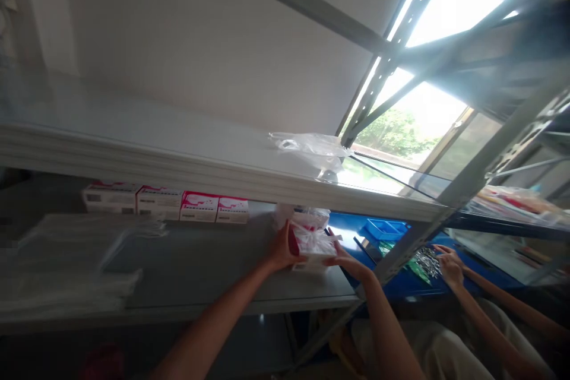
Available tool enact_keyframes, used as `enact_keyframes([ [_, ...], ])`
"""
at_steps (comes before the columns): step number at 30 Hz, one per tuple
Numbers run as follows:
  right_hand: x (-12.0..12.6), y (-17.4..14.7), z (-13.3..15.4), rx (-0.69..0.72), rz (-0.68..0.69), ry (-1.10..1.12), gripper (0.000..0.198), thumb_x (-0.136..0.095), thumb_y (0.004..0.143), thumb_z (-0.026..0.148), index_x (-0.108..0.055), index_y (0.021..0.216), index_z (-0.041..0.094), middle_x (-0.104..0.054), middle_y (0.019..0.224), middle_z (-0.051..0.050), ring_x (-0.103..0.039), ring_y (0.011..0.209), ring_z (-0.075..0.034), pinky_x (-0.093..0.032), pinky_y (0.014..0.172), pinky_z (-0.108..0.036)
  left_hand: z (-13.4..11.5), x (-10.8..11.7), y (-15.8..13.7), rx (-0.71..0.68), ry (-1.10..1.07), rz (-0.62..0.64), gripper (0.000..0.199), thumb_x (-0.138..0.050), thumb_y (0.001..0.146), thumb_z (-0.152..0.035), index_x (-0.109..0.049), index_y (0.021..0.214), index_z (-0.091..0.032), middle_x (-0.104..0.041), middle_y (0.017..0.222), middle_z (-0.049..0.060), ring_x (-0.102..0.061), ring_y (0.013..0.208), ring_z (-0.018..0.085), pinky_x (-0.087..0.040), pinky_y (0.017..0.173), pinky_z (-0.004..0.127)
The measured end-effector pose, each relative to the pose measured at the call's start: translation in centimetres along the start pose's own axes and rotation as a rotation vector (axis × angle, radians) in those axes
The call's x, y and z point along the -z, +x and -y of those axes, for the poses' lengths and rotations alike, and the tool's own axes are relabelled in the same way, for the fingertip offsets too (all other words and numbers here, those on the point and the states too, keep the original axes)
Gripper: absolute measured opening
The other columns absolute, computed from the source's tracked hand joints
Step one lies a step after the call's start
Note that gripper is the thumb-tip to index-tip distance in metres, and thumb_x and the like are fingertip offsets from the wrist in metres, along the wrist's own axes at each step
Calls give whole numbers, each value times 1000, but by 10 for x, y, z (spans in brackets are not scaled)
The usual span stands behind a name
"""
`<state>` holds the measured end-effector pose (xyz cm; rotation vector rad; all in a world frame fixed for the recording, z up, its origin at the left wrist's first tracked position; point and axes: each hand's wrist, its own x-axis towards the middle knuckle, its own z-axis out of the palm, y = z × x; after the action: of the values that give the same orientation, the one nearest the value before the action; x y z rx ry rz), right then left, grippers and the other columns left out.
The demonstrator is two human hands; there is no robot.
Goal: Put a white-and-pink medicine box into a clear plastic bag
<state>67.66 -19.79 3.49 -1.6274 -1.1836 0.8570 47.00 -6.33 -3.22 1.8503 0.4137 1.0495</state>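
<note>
Two hands (312, 258) around crinkly plastic-wrapped box (313, 244)

From where I grip the wrapped box (312, 244) between my left hand (280, 251) and right hand (345, 261), a row of boxes (167, 203) sits left and behind on the same shelf (214, 273); a co-worker's hands (447, 261) work to the right; a plastic bag (312, 148) lies on the shelf above.

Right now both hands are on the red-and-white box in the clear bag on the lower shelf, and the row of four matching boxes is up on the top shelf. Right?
Not quite. The head view shows the left hand and right hand on the bagged box, but the row of boxes sits on the lower shelf, at its back, under the top shelf.
</note>
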Motion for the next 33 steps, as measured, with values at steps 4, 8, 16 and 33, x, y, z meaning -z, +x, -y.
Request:
enact_keyframes([
  [4, -10, -10, -41, 53, -116, 130, 93, -79, 63, 42, -36, 144, 30, -45, 145, -9, -49, 127, -26, -42, 104, -41, 17, -17, -26, 41, 110, -140, 118, -82, 59, -44, -14, 150, -14, -14, 156, 21, -15, 144, 34, -17, 117, 50],
  [8, -29, -17, -65, 84, -161, 173, 71, -73, 68, 53, -54, 131, 26, -59, 131, -9, -55, 120, -28, -44, 101, -41, 14, -28, -45, 174, 182, -175, 69, -68, 79, -39, -44, 137, -12, -43, 143, 20, -38, 135, 31, -29, 113, 46],
  [16, -48, -12, -78, 95, -444, 21, 63, -65, 64, 66, -68, 106, 19, -71, 108, -9, -62, 105, -32, -48, 91, -40, -3, -44, -37, 266, 283, -114, 29, -56, 90, -23, -61, 118, -15, -60, 125, 15, -54, 120, 29, -43, 101, 40],
  [33, -48, -17, -97, 41, -623, -37, 72, -63, 65, 66, -68, 114, 13, -70, 112, -13, -59, 111, -34, -46, 94, -44, -13, -31, -50, 194, 568, -136, 23, -56, 90, -35, -70, 103, -22, -65, 117, 9, -52, 114, 30, -31, 106, 51],
])
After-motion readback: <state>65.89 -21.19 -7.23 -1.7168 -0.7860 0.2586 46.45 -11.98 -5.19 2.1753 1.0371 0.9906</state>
